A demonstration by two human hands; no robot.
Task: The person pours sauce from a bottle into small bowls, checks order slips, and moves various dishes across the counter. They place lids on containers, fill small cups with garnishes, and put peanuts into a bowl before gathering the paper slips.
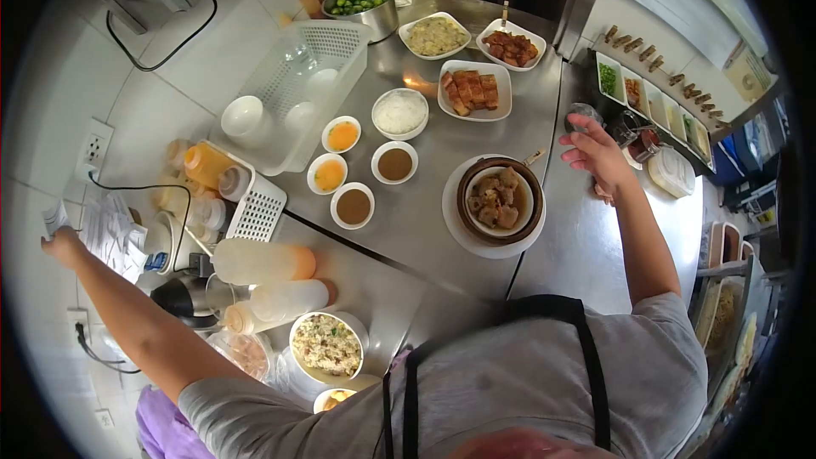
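My left hand (61, 243) reaches far left to the tiled wall, its fingers on a small paper slip (54, 218) beside several white papers (110, 229). My right hand (597, 155) hovers with fingers spread over the steel counter (586, 246), just right of a bamboo steamer (501, 201) of meat pieces on a white plate (476, 242). It holds nothing. A small wrapped lump (583, 112) lies just beyond its fingertips.
Sauce bowls (353, 205), a rice bowl (399, 112) and dishes of pork (473, 91) fill the counter middle. A white basket (302, 85) and squeeze bottles (263, 261) sit left. A fried rice bowl (326, 346) is near me. A condiment tray (654, 106) stands right.
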